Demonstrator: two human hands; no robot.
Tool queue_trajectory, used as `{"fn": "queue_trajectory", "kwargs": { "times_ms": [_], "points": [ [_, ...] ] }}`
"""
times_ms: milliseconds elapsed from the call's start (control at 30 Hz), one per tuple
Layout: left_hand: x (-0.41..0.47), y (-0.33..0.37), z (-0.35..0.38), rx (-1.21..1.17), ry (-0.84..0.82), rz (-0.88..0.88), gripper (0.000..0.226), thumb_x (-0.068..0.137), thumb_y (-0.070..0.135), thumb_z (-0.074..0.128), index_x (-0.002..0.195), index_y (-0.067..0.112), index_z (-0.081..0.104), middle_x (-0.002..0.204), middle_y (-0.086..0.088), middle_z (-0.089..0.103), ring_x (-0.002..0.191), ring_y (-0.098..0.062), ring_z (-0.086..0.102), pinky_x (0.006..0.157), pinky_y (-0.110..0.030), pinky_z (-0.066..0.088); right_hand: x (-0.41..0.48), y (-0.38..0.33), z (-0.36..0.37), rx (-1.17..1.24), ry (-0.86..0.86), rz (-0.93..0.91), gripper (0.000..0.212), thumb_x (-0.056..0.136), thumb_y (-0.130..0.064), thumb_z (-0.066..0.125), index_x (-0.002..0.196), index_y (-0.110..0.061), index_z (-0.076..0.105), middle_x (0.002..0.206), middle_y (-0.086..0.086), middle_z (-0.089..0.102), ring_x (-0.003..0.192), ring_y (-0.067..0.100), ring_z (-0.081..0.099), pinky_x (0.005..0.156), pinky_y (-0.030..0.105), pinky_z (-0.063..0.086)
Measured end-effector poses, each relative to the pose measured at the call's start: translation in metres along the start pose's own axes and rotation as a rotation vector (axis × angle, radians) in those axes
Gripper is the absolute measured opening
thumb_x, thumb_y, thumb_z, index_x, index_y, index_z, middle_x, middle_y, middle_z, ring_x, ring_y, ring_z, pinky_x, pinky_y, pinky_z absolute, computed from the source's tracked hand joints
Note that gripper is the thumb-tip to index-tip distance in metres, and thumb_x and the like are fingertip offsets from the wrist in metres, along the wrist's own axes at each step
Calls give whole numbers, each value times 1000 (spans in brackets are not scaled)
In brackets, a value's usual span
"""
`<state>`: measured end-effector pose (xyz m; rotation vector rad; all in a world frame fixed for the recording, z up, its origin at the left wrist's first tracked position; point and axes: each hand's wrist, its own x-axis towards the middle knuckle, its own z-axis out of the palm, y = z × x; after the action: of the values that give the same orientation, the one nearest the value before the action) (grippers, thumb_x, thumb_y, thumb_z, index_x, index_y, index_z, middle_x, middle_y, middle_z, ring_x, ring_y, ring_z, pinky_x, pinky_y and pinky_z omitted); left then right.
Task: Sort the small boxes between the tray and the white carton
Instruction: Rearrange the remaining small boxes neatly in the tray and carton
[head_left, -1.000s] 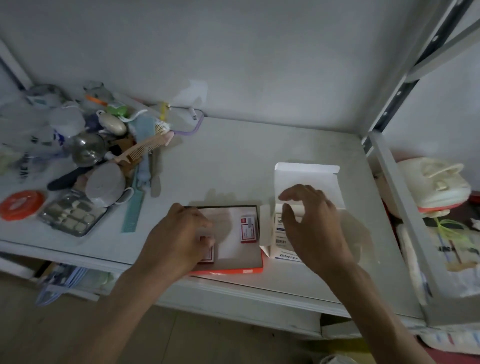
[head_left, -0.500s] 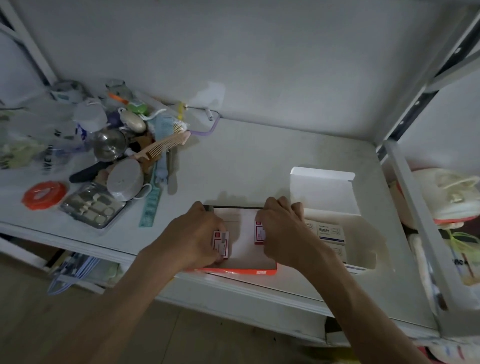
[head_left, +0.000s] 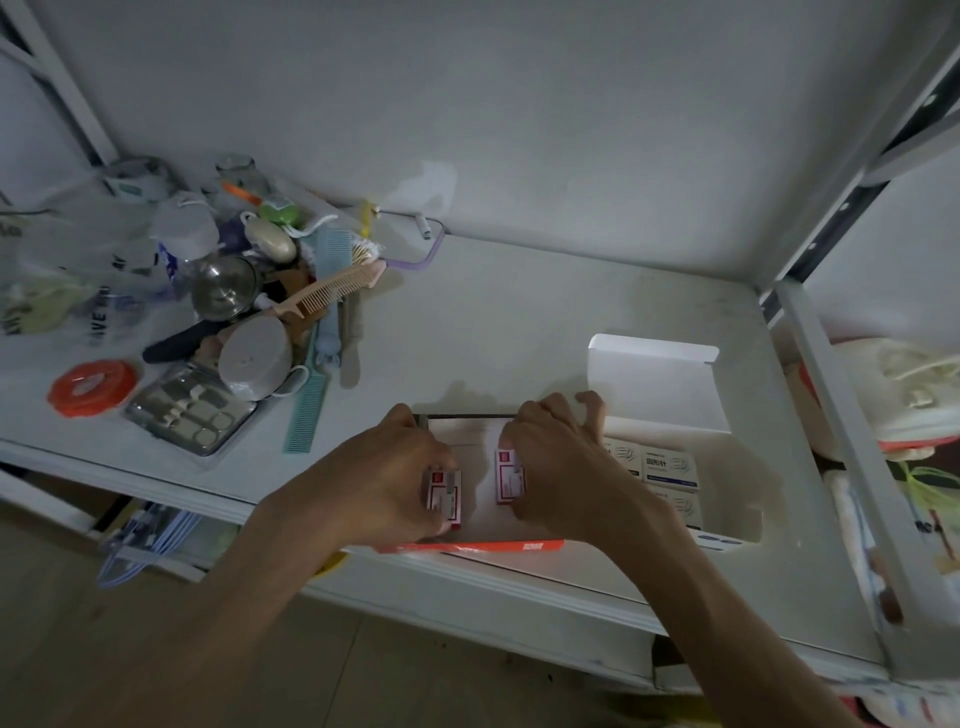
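Two small red-and-white boxes sit in the tray (head_left: 519, 546) at the front lip of the shelf (head_left: 519, 322), one under each hand. From the head view, the left hand (head_left: 395, 470) closes its fingers on the left box (head_left: 444, 499), while the right hand (head_left: 558, 467) pinches the right box (head_left: 508, 477) between thumb and curled fingers. Just beside the tray on the right stands the white carton (head_left: 670, 384), lid up, with a few white boxes (head_left: 667, 467) packed inside. I judge the sorting partly done: the carton is filled on its left side, and both red boxes are not yet moved. Room is tight at the front, since the tray's orange edge nearly overhangs the shelf. Behind the tray the surface lies bare; the clutter with the comb (head_left: 332, 288) is well apart to the left
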<state>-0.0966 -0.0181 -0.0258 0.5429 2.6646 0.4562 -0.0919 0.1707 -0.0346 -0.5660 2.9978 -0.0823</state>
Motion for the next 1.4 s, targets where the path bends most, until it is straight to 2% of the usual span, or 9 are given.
{"fn": "queue_trajectory", "kwargs": {
  "times_ms": [300,467,600,733,833,933,1000,1167,1400],
  "points": [
    [-4,-4,7,52,-88,22,78,42,57,84,113,43,54,104,15,37,101,-8,41,90,-28,46,10,-13,14,385,-196,-125,28,66,-25,82,89,-24,65,85,-10,54,85,15,60,75,31,54],
    [2,-12,14,64,8,76,57,49,55,77,102,43,61,99,11,45,96,-7,46,83,-29,50,8,-8,0,414,-247,-157,26,82,-16,74,108,-9,72,109,4,67,95,12,55,65,3,29],
    [11,-14,15,76,58,131,48,60,48,75,105,39,62,93,16,57,101,-7,39,81,-27,46,6,-8,-5,387,-252,-198,19,91,-8,57,101,-3,72,101,13,70,94,24,65,77,25,49],
    [18,-15,16,55,123,178,56,69,46,71,122,36,55,112,18,55,116,-8,31,96,-30,37,-11,17,-23,539,269,136,25,90,0,58,103,-16,72,94,-6,62,72,-5,52,70,2,37],
    [22,-17,21,14,149,192,65,71,49,72,130,34,50,133,18,45,132,-5,14,101,-27,20,-38,57,-36,545,580,447,23,88,0,62,99,-19,68,97,-4,60,75,1,55,69,13,44],
    [26,-18,29,10,200,189,70,73,51,71,136,35,44,146,15,37,141,-5,2,106,-28,10,-61,90,-28,481,548,787,39,86,-12,69,123,-15,58,129,15,56,118,31,52,99,47,45],
    [28,-16,33,4,231,183,70,74,50,70,137,33,44,148,13,37,143,-8,1,109,-29,7,-74,101,-19,502,427,952,51,85,-23,71,131,-9,53,134,20,53,126,38,47,104,51,39],
    [39,-12,36,-87,247,218,68,71,41,77,133,28,51,142,11,47,138,2,4,116,-33,12,-88,109,0,809,336,953,40,88,-21,68,121,-1,62,94,14,66,70,19,60,53,24,42],
    [44,-13,33,-191,199,207,56,68,35,81,119,34,58,119,27,48,132,13,6,111,-31,22,-89,105,8,759,486,977,18,86,3,55,79,16,66,53,4,54,46,12,49,26,5,32]
  ]
}}
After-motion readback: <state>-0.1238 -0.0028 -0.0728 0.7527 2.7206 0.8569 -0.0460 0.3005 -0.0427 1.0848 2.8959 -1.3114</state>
